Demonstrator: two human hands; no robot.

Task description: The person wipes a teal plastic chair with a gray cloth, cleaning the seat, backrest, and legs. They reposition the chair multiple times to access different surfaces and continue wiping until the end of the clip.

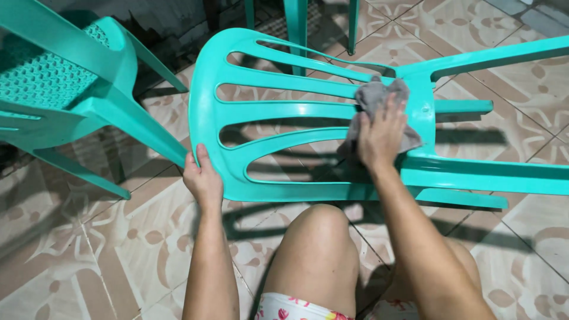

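A turquoise plastic chair (284, 112) lies on its side in front of me, its slatted backrest facing up. My left hand (203, 178) grips the top edge of the backrest at the lower left corner. My right hand (382, 137) presses a grey cloth (374, 98) against the slats where the backrest meets the seat. The cloth bunches above my fingers and hangs a little below my palm. My bare knee (320, 237) sits just below the chair.
A second turquoise chair (65, 89) stands tilted at the left, one leg reaching toward my left hand. Legs of another chair (295, 24) rise at the top. The floor (89, 255) is beige patterned tile.
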